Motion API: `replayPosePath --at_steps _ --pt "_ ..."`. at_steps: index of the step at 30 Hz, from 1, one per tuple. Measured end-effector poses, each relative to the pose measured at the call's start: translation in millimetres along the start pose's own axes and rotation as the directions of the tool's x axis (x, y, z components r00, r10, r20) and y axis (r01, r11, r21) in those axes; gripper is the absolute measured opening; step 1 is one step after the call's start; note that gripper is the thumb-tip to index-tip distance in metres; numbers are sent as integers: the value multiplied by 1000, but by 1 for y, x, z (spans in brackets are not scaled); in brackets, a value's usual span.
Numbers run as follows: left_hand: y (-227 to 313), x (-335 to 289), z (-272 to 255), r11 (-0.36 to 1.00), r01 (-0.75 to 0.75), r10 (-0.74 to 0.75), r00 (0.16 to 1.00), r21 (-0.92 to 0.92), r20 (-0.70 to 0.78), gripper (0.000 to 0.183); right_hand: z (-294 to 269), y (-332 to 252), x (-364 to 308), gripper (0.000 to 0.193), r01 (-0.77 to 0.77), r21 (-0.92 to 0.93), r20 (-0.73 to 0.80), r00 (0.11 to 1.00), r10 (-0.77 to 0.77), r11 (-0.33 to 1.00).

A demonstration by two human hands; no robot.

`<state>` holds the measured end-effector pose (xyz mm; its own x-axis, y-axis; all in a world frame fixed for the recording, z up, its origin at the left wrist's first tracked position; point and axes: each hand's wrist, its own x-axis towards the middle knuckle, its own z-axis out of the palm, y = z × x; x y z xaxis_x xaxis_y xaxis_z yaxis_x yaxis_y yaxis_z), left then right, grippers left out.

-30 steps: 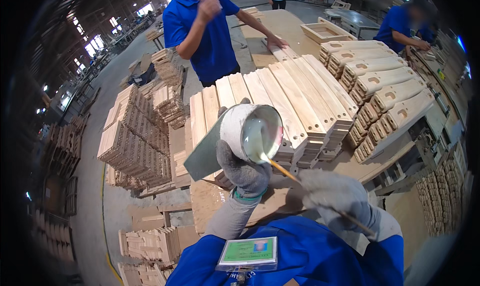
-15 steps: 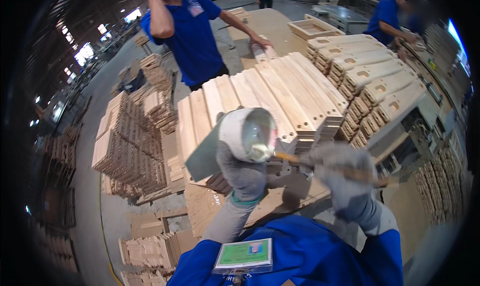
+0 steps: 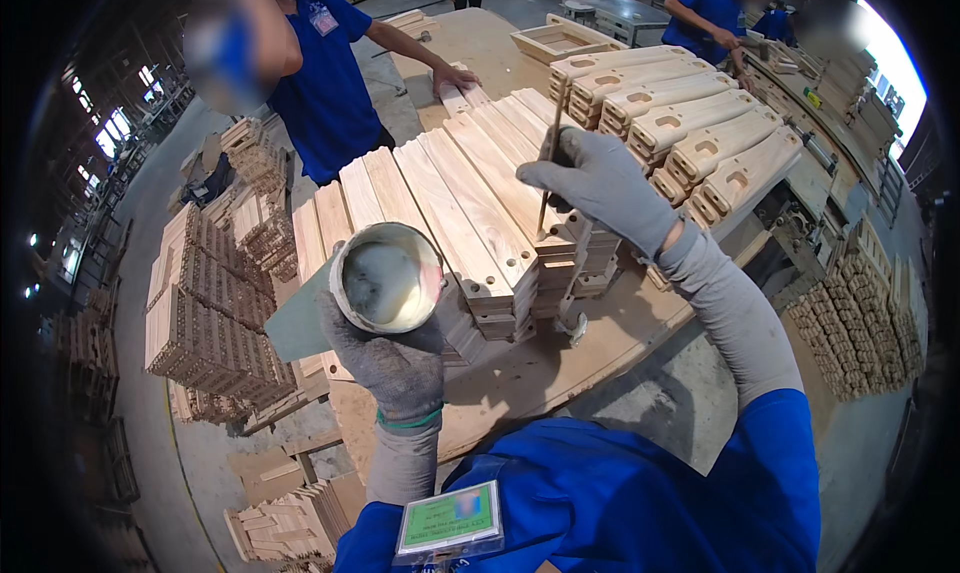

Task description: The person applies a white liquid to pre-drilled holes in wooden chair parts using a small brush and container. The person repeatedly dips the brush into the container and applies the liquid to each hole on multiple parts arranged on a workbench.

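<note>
Dabbing seems the step in hand: right hand grips the stick over the near end of the board stack, left hand clasps the cup before the stack's left side. Next move probably calls for steady aim.

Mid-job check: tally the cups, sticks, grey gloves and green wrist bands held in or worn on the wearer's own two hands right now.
Open cup: 1
Thin stick: 1
Grey gloves: 2
Green wrist band: 1
Total: 5
</note>
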<state>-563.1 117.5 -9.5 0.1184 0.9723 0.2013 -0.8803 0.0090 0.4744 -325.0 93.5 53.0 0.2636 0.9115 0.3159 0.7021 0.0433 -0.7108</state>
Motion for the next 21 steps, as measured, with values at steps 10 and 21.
replayPosePath --at_steps 10,21 --pt "4 -2 0 999 -41 40 998 32 43 42 -15 -7 0 35 23 -184 1 1000 -23 983" --pt "0 -3 3 966 -150 136 987 212 81 37 -10 -14 -6 20 162 -255 37 987 -158 953"
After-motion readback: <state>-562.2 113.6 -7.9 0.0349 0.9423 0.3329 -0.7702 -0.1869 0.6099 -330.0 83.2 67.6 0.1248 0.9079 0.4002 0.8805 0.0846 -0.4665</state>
